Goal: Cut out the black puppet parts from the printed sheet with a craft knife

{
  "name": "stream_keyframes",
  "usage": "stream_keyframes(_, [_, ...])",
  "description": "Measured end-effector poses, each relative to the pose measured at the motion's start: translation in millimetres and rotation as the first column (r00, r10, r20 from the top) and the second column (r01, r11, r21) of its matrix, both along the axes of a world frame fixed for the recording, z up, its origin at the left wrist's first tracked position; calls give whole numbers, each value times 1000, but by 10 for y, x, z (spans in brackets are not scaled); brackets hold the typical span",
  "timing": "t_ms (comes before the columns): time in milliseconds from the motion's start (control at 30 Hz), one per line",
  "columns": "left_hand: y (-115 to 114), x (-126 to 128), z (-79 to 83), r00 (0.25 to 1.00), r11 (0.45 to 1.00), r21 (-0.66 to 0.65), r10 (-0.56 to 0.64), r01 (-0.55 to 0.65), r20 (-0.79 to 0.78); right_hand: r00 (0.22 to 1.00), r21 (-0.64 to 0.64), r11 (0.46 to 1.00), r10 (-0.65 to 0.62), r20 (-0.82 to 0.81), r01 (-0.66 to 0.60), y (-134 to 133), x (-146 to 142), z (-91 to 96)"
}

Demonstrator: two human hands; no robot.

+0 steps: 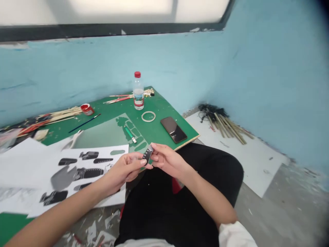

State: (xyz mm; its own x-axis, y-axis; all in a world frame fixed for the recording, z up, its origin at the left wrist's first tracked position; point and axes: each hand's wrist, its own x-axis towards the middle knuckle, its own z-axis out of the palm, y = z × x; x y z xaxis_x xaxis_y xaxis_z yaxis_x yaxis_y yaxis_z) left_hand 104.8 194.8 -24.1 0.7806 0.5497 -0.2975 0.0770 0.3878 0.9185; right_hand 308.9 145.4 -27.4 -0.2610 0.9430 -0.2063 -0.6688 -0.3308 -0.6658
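Note:
Between my two hands is a small dark paper cutout (147, 155) with white marks along one edge. My left hand (130, 167) pinches its lower end, thumb on top. The upper end is gripped by the thumb and fingers of my right hand (167, 158). Just left of my hands lies a white sheet (117, 171) printed with dark shapes, with a similar shape cut out of it near its top right. Behind my hands, a green-handled craft knife (130, 134) rests on a translucent sheet (102, 132) that has several cut-out openings.
On the green table (164, 104) stand a water bottle (138, 94) and a red paint jar (87, 109). A tape ring (148, 116), a phone (173, 129) and a paintbrush (84, 123) lie there too. Bundled sticks (227, 127) lie on a floor board; paper scraps (95, 233) litter the floor.

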Motion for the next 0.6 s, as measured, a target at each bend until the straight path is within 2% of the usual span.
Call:
stream_keyframes(167, [536, 311, 64, 999, 991, 128, -44, 42, 12, 999, 15, 999, -44, 27, 44, 313, 272, 263])
stream_keyframes(300, [811, 511, -12, 998, 986, 154, -60, 58, 10, 995, 2, 997, -80, 60, 80, 531, 412, 365])
stream_keyframes(467, [938, 669, -247, 999, 995, 93, -48, 49, -14, 989, -50, 996, -62, 132, 70, 703, 529, 191])
stream_keyframes(600, [957, 736, -402, 998, 1000, 8, -22, 23, -60, 953, -26, 988, -141, 267, 154, 742, 660, -39])
